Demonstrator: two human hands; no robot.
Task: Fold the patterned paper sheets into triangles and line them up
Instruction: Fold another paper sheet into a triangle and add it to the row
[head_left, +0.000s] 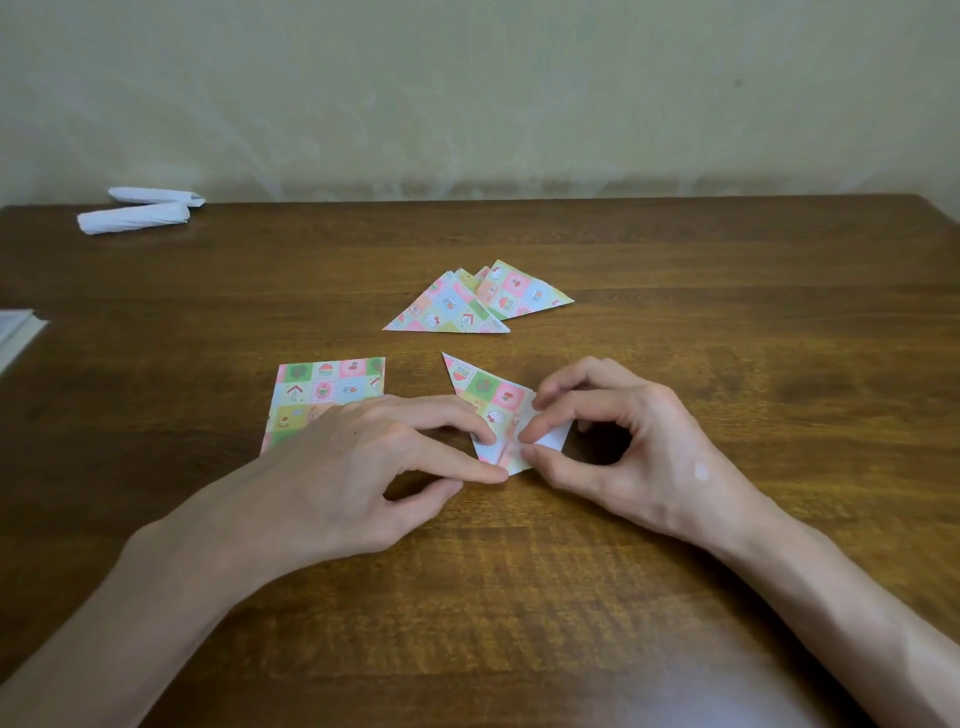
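Here, both forearms reach in from the near edge of the bench (675, 597) and meet just right of centre. The left hand (363, 457) lies low and fairly flat, its fingers stretched almost straight, the index and middle fingertips pressing on the near left part of the half-folded patterned sheet (488, 395); its thumb sits under the fingers, close to the wood, and I cannot tell whether it touches the paper. The right hand (628, 441) is arched with its fingers curled; its thumb and index finger pinch the sheet's near right edge, and the middle fingertip rests on the corner farther up. This sheet lies on the bench as a pointed shape, its long tip aimed away and to the left, with white underside showing at the near end.

Just left of it a flat patterned sheet (327, 387) lies square, its near part hidden under the left hand. Beyond the hands and apart from them, folded triangles (452, 306) overlap in a small group, the left one on top. Broad wood stretches to the right of the hands and along the near edge. At the far left corner, near the wall (467, 93), two white paper rolls (135, 215) lie side by side; a pale object (15, 332) at the left edge is cut off by the frame.
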